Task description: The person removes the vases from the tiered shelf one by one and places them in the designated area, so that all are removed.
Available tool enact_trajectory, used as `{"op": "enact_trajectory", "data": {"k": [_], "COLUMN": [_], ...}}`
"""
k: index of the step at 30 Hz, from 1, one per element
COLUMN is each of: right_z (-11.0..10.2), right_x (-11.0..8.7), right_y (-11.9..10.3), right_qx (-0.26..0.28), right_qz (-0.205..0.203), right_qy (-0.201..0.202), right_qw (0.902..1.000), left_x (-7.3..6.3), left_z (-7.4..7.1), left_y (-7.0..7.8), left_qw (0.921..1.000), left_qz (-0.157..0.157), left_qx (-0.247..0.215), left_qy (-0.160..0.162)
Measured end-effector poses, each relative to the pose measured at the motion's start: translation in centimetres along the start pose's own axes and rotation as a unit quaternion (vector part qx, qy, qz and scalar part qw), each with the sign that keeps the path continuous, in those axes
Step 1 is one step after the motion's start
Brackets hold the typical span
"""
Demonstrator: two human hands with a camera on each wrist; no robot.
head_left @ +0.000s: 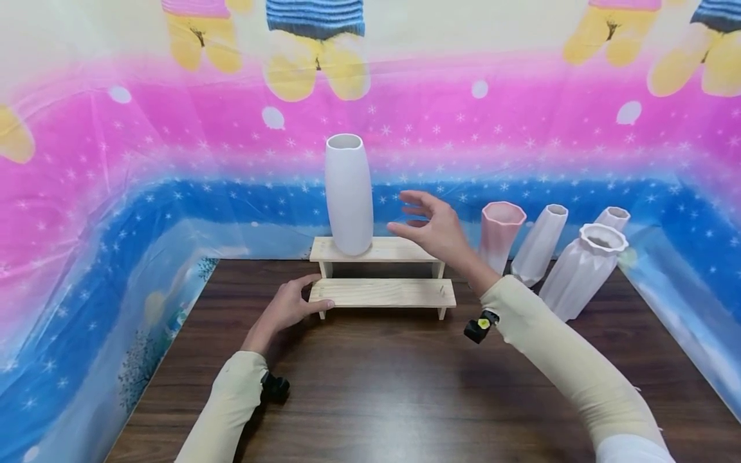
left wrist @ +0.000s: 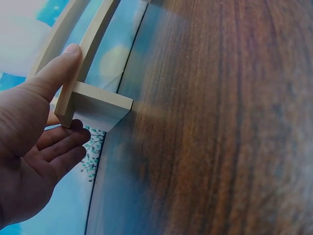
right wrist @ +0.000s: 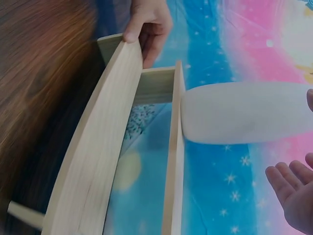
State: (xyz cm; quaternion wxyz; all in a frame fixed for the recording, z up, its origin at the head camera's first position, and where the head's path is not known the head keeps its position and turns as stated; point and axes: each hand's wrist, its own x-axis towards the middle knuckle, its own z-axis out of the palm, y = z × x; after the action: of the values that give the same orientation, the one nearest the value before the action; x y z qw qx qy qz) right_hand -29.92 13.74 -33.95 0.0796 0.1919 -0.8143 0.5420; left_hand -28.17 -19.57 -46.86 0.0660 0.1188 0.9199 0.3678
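A tall white vase (head_left: 350,199) stands upright on the upper step, towards the left end, of a two-tier wooden stand (head_left: 388,293). My left hand (head_left: 288,303) grips the left end of the lower step. In the left wrist view its thumb (left wrist: 61,71) lies on the board and the other fingers sit below the edge. My right hand (head_left: 439,233) hovers to the right of the vase, apart from it, its fingers spread and slightly bent around nothing. The right wrist view shows the vase (right wrist: 239,112) on the upper board and part of the right hand (right wrist: 299,203).
At the right of the dark wooden table (head_left: 370,386) stand a pink-and-white vase (head_left: 500,235), a slim white vase (head_left: 541,247), a ruffled-rim white vase (head_left: 581,273) and another white vase (head_left: 615,217) partly behind it. A patterned cloth (head_left: 417,135) hangs behind the table.
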Motion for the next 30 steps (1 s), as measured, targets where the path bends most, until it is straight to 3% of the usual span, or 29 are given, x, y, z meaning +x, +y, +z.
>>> {"op": "enact_trajectory", "data": {"k": [17, 25, 30], "right_z": [4.0, 5.2, 5.9], "right_x": [4.3, 5.8, 6.2], "right_y": [-1.4, -1.6, -1.6], "right_qx": [0.013, 0.044, 0.026], "right_qz": [0.021, 0.008, 0.001], "right_qy": [0.024, 0.003, -0.006], "right_qw": [0.9994, 0.999, 0.9996], "left_x": [-0.2, -0.1, 0.0], "left_z": [0.0, 0.0, 0.0], "left_y": [-0.3, -0.1, -0.2], "left_qw": [0.9999, 0.9991, 0.9991], "left_qz": [0.01, 0.032, 0.032], "left_qx": [-0.006, 0.02, 0.019], "left_qy": [0.005, 0.021, 0.019]}}
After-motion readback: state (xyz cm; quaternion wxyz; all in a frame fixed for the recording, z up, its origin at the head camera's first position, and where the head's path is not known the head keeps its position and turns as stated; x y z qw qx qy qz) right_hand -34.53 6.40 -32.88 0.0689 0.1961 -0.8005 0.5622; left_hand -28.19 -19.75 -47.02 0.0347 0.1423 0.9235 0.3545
